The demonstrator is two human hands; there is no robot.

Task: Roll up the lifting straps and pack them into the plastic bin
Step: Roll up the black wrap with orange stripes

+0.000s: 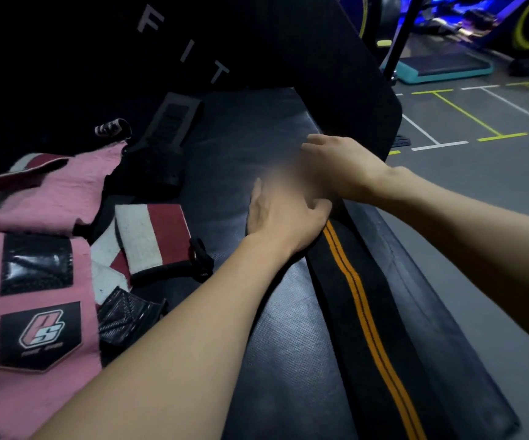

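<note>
Barely begun: left hand (284, 223) and right hand (341, 168) meet at the far end of the black orange-striped strap (364, 315), grips blurred beyond telling, other straps loose, no bin visible.

White letters "F I T" are seen on the black pad (193, 42); a "PS" logo is stitched on the pink wrap (39, 336).

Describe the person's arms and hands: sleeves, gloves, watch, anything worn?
Both forearms are bare as far as the view reaches, no sleeves showing. The left hand and right hand wear no gloves; no watch or wristband at either wrist. The fingers are partly blurred, so rings cannot be ruled out.
</note>
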